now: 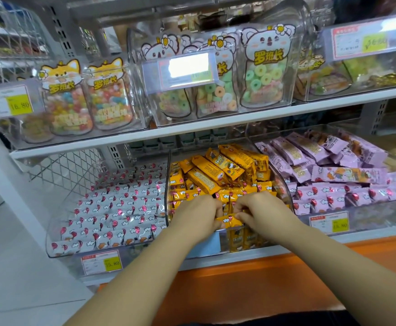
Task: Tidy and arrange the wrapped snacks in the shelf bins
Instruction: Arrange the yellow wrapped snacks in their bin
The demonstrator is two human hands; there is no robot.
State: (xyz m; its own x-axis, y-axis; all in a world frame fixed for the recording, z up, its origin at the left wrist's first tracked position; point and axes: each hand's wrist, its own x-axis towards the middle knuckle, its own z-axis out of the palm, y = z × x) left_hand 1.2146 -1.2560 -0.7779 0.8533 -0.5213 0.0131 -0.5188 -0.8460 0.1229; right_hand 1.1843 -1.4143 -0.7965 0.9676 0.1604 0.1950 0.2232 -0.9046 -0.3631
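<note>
You face a white shelf unit (216,124), and its lower shelf carries three clear plastic bins. Take the middle bin (168,175) as your landmark: it holds the yellow wrapped snacks (218,171), heaped loosely at the back and lying flatter toward the front. Left of it, the white wrapped snacks (119,208) lie in neat rows in their own bin. Right of it, the purple wrapped snacks (328,165) are piled unevenly. Above it, on the upper shelf, stand clear bins of candy pouches (265,74). Your left hand (195,216) and right hand (261,211) meet at the middle bin's front edge. Both pinch one yellow snack bar (229,221) between fingertips, one hand at each end, held level just over the rim.
</note>
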